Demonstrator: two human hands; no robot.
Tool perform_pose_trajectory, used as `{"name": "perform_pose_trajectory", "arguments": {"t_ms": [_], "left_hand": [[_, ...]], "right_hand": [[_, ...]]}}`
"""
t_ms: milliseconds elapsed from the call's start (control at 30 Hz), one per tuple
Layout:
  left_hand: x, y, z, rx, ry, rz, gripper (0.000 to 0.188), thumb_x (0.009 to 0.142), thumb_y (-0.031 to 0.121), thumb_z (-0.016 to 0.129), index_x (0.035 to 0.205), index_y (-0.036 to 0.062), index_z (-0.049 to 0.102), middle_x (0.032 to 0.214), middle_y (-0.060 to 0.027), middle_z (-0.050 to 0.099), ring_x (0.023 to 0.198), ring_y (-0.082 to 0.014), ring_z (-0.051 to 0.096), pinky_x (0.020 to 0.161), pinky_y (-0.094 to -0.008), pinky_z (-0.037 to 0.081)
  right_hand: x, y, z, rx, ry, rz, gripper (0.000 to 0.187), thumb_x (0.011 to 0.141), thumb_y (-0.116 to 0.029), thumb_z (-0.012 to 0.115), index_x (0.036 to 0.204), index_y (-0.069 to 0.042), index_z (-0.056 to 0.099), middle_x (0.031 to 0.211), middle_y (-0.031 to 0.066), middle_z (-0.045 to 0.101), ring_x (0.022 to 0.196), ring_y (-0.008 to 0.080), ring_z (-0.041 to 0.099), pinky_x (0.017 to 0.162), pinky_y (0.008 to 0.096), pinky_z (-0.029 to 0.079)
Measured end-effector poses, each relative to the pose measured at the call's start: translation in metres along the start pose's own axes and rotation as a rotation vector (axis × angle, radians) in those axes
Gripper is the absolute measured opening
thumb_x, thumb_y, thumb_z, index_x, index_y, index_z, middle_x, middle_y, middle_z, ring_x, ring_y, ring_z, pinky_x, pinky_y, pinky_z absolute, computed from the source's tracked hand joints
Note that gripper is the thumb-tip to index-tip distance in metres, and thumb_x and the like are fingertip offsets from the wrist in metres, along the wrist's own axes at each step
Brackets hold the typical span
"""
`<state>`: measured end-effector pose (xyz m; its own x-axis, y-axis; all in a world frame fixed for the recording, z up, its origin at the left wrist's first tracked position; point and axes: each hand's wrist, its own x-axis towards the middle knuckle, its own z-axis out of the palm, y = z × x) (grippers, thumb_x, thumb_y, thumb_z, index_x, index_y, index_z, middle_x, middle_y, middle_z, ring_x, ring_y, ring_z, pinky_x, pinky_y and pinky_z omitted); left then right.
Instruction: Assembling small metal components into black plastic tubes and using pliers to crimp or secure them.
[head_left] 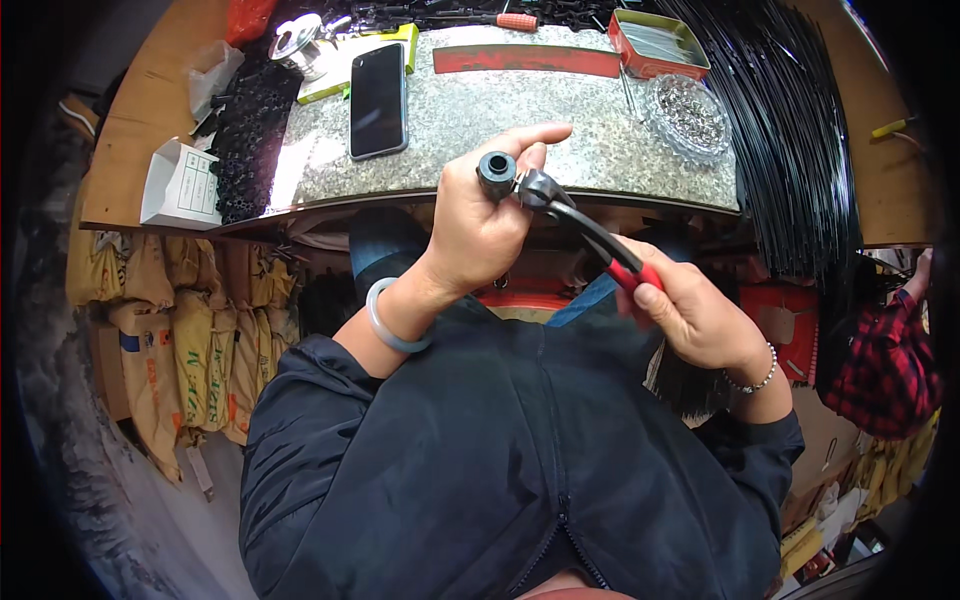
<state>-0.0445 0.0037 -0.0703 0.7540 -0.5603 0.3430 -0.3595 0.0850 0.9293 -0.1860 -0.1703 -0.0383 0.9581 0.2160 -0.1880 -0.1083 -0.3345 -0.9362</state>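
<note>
My left hand [482,225] is closed round a black tubular part [497,170], its round open end facing up and the index finger stretched out to the right. My right hand [695,310] grips the red handles of a pair of pliers [590,232]. The dark head of the pliers meets the side of the black tubular part, just right of my left thumb. What the jaws pinch there is too small to make out. Both hands are in front of the near edge of a speckled stone slab [520,120].
On the slab lie a black phone [378,102], a red strip [525,62], a glass dish of small metal parts [690,118] and a red tin [658,45]. Long black rods [790,120] hang over the right edge. A white box [182,187] stands left, above several sacks [190,350].
</note>
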Motion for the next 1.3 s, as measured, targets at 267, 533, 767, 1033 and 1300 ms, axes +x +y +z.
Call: {"name": "perform_pose_trajectory", "arguments": {"t_ms": [267,533,767,1033,1300], "left_hand": [[0.005,-0.002,0.011,-0.078,-0.022,-0.032,0.026,0.094,0.015,0.047,0.109,-0.0011,0.062,0.058,0.0097,0.040,0.051,0.0014,0.034,0.045,-0.0183,0.024],[0.005,0.003,0.003,-0.197,0.070,-0.162,0.023,0.094,0.010,0.046,0.105,-0.0005,0.063,0.056,0.0111,0.037,0.050,0.0009,0.031,0.046,-0.0184,0.022],[0.009,0.006,0.004,-0.016,0.070,-0.040,0.021,0.092,0.006,0.048,0.103,-0.0028,0.063,0.066,0.0038,0.049,0.060,-0.0024,0.038,0.057,-0.0189,0.034],[0.012,0.007,0.008,-0.018,0.013,0.013,0.023,0.095,0.011,0.046,0.108,-0.0013,0.062,0.054,0.0102,0.039,0.047,0.0024,0.031,0.044,-0.0167,0.022],[0.008,0.011,0.013,-0.002,-0.012,0.028,0.023,0.094,0.010,0.047,0.107,-0.0008,0.062,0.054,0.0104,0.039,0.047,0.0027,0.031,0.043,-0.0169,0.021]], "right_hand": [[0.004,0.025,0.022,0.258,0.120,0.141,0.027,0.095,-0.024,0.048,0.079,-0.002,0.049,0.064,-0.0010,0.047,0.054,0.0049,0.042,0.048,0.0211,0.036],[0.043,0.077,-0.091,-0.839,0.739,0.139,0.016,0.078,-0.010,0.060,0.093,-0.004,0.059,0.085,0.0171,0.063,0.079,0.0345,0.061,0.067,0.0388,0.047],[0.070,0.070,-0.137,-1.074,0.640,0.539,0.020,0.079,-0.026,0.061,0.089,-0.008,0.065,0.087,0.0162,0.065,0.083,0.0345,0.062,0.071,0.0436,0.049],[0.061,0.074,-0.141,-1.023,0.750,0.457,0.019,0.078,-0.022,0.060,0.093,-0.011,0.064,0.086,0.0150,0.064,0.083,0.0341,0.061,0.069,0.0411,0.048],[0.067,0.064,-0.105,-0.858,1.040,0.012,0.020,0.075,-0.020,0.062,0.092,-0.009,0.063,0.081,0.0145,0.063,0.074,0.0319,0.062,0.063,0.0359,0.048]]}}
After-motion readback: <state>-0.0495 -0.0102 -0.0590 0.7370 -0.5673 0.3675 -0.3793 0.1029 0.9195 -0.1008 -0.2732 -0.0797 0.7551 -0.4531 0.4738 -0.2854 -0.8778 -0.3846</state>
